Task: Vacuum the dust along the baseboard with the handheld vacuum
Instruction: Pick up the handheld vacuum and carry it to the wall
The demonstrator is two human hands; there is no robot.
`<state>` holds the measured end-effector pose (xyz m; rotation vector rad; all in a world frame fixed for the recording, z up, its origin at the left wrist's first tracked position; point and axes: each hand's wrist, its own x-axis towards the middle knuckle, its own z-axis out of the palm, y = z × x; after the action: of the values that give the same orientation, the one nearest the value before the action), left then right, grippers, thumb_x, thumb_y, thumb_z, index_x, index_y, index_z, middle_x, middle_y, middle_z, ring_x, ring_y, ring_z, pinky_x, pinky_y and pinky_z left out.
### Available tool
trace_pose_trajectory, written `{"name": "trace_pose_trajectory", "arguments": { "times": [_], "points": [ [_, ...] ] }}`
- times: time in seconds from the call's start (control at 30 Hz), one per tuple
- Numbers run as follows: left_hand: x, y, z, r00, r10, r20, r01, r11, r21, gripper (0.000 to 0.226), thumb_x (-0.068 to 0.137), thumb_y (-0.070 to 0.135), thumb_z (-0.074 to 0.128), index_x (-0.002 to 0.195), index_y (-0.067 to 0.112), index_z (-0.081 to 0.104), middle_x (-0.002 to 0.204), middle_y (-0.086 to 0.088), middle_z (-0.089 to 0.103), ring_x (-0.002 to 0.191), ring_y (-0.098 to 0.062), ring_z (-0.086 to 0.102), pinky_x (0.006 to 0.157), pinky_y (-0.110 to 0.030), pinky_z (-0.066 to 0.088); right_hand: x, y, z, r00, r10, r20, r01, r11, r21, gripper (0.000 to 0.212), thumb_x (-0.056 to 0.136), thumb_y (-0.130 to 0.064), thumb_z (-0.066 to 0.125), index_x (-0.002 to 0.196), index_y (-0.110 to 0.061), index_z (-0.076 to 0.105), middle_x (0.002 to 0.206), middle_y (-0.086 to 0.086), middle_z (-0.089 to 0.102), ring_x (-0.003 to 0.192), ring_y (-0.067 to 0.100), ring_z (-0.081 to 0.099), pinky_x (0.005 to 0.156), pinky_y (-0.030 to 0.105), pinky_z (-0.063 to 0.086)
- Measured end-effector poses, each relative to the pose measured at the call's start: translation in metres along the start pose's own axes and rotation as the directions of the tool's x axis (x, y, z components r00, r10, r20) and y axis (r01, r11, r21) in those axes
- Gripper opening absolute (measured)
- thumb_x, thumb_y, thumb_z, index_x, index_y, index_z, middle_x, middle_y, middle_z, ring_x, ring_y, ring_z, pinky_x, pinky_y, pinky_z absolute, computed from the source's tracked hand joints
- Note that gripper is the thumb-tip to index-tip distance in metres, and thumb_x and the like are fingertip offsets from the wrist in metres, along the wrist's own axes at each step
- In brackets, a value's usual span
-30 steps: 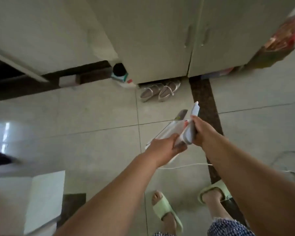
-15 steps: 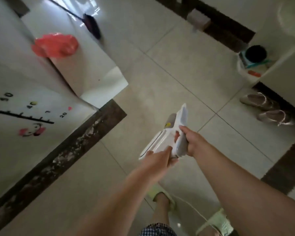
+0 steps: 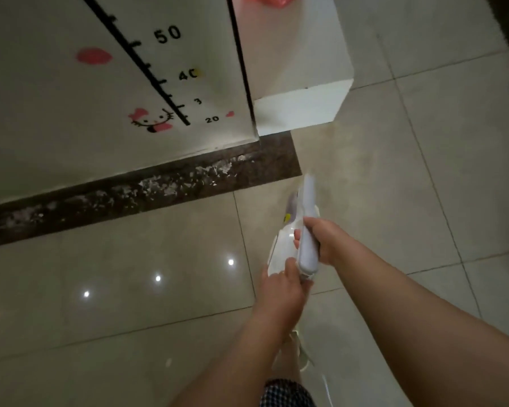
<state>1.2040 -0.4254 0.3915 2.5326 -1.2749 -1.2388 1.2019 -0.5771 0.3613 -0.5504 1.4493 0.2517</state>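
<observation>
White and lilac handheld vacuum (image 3: 301, 230), dark brown baseboard (image 3: 147, 189) flecked white, beige floor tiles (image 3: 394, 171)

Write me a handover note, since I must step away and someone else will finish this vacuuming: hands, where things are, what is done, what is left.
Right hand: grips the lilac handle of the white handheld vacuum.
Left hand: holds the vacuum's rear end.
Vacuum: held in the air above the beige floor tiles, nozzle pointing toward the wall corner, not touching the floor.
White dust flecks: spread along the dark brown baseboard strip under the wall with the height-chart sticker.
Done: vacuum in hand, person facing the strip.
Left: lower the nozzle and vacuum the whole strip.
</observation>
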Motion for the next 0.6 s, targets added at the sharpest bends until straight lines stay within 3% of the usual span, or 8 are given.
{"name": "trace_pose_trajectory", "arguments": {
  "times": [0.1, 0.23, 0.33, 0.4, 0.53, 0.6],
  "points": [
    [0.005, -0.014, 0.002, 0.994, -0.103, -0.039, 0.098, 0.99, -0.103, 0.081, 0.076, 0.054, -0.011, 0.132, 0.013, 0.03, 0.098, -0.004, 0.066, 0.091, -0.026, 0.062, 0.114, -0.05, 0.009, 0.01, -0.008, 0.033, 1.0, -0.007, -0.005, 0.006, 0.992, -0.122, 0.024, 0.099, -0.024, 0.049, 0.109, -0.002, 0.051, 0.077, 0.011, 0.059, 0.063, 0.017, 0.058, 0.046, 0.023, 0.054],
    [0.016, -0.033, -0.002, 0.974, -0.221, -0.054, 0.207, 0.959, -0.194, 0.037, 0.099, 0.035, 0.027, 0.129, 0.015, 0.031, 0.104, -0.004, 0.066, 0.095, -0.026, 0.061, 0.111, -0.047, 0.007, 0.031, -0.013, 0.073, 1.0, -0.022, -0.013, 0.019, 0.976, -0.218, 0.019, 0.097, -0.025, 0.05, 0.1, -0.006, 0.051, 0.077, 0.011, 0.056, 0.063, 0.017, 0.056, 0.051, 0.027, 0.055],
    [0.026, -0.042, -0.008, 0.955, -0.293, -0.054, 0.263, 0.914, -0.308, 0.031, 0.101, 0.031, 0.033, 0.127, 0.016, 0.027, 0.098, -0.003, 0.069, 0.098, -0.024, 0.061, 0.113, -0.044, 0.007, 0.047, -0.019, 0.09, 0.999, -0.017, -0.031, 0.008, 0.964, -0.265, 0.018, 0.095, -0.026, 0.053, 0.094, -0.008, 0.052, 0.08, 0.012, 0.057, 0.068, 0.018, 0.057, 0.063, 0.031, 0.055],
    [0.035, -0.046, -0.008, 0.95, -0.312, -0.015, 0.293, 0.907, -0.301, 0.032, 0.101, 0.028, 0.035, 0.13, 0.015, 0.028, 0.102, -0.002, 0.068, 0.1, -0.023, 0.061, 0.115, -0.045, 0.007, 0.059, -0.024, 0.098, 0.999, -0.011, -0.048, -0.004, 0.954, -0.3, 0.017, 0.095, -0.026, 0.053, 0.089, -0.01, 0.052, 0.083, 0.012, 0.058, 0.07, 0.019, 0.058, 0.064, 0.031, 0.055],
    [0.057, -0.037, -0.012, 0.958, -0.276, 0.077, 0.285, 0.946, -0.158, 0.05, 0.096, 0.01, 0.048, 0.143, 0.019, 0.034, 0.133, -0.001, 0.048, 0.107, -0.024, 0.056, 0.116, -0.049, 0.008, 0.078, -0.042, 0.101, 0.998, 0.016, -0.059, -0.037, 0.925, -0.378, 0.022, 0.094, -0.029, 0.055, 0.094, -0.007, 0.053, 0.087, 0.014, 0.059, 0.077, 0.023, 0.059, 0.074, 0.034, 0.056],
    [0.067, -0.023, -0.019, 0.955, -0.288, 0.071, 0.296, 0.942, -0.16, 0.045, 0.098, 0.012, 0.045, 0.141, 0.02, 0.037, 0.131, -0.004, 0.045, 0.107, -0.023, 0.057, 0.116, -0.049, 0.012, 0.085, -0.053, 0.097, 0.999, 0.031, -0.044, -0.047, 0.901, -0.43, 0.024, 0.095, -0.029, 0.056, 0.101, -0.006, 0.053, 0.084, 0.015, 0.059, 0.078, 0.024, 0.059, 0.079, 0.036, 0.057]
  ]
}}
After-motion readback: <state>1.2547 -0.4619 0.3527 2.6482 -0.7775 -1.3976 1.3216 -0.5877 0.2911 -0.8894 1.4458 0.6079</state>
